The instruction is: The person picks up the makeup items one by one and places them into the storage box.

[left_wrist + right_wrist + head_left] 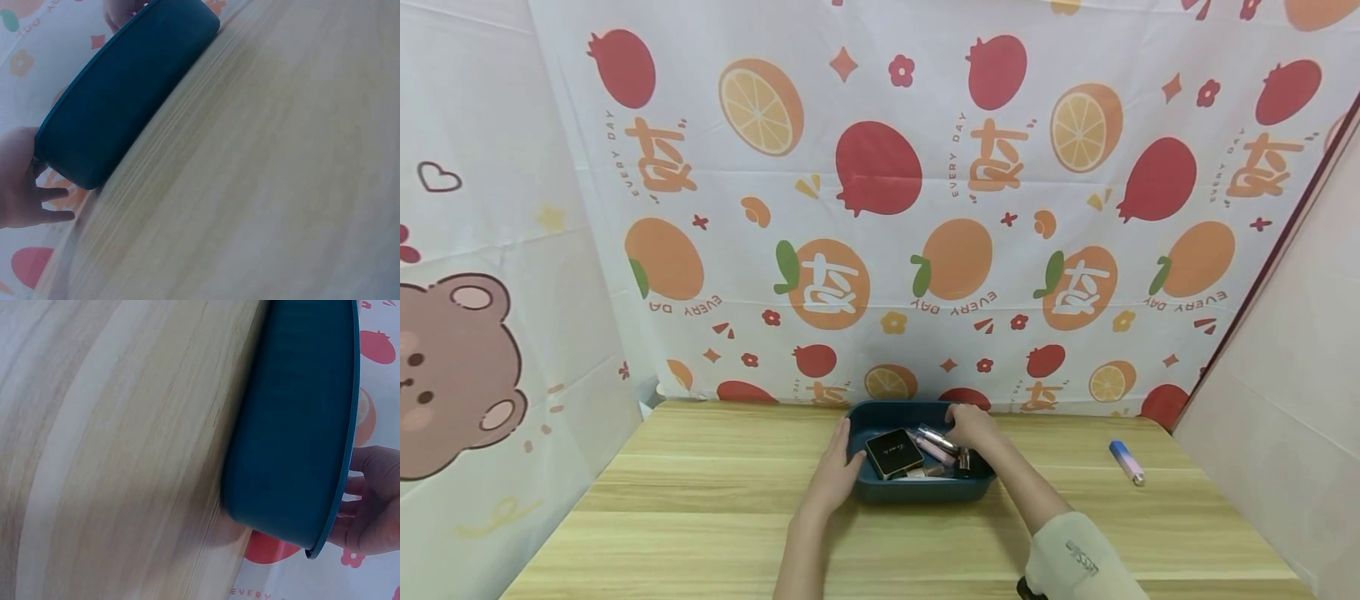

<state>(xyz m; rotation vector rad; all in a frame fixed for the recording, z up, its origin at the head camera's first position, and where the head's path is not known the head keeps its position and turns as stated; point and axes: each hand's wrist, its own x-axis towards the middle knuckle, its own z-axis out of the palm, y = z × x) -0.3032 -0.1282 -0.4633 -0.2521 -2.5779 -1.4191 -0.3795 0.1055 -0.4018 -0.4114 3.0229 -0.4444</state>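
A dark teal plastic basin (917, 492) stands near the table's back edge. Inside lie a black square compact case (893, 453) with a gold edge, a pink tube (934, 450), a clear tube (937, 437) and a small black item (964, 463). My left hand (835, 475) rests along the basin's left side, thumb at the rim and the other fingers stretched straight outside it. Reaching over the right side, my right hand (974, 427) has its bent fingers down among the tubes. Its fingertips are hidden by the rim in the right wrist view; I cannot tell whether they pinch anything.
A blue-to-pink slim stick (1127, 463) lies on the wooden table (715, 500) at the right. Right behind the basin hangs a fruit-print cloth (880, 275). A bear-print cloth (550, 333) hangs at the left, and a pale wall panel (1285, 375) closes the right.
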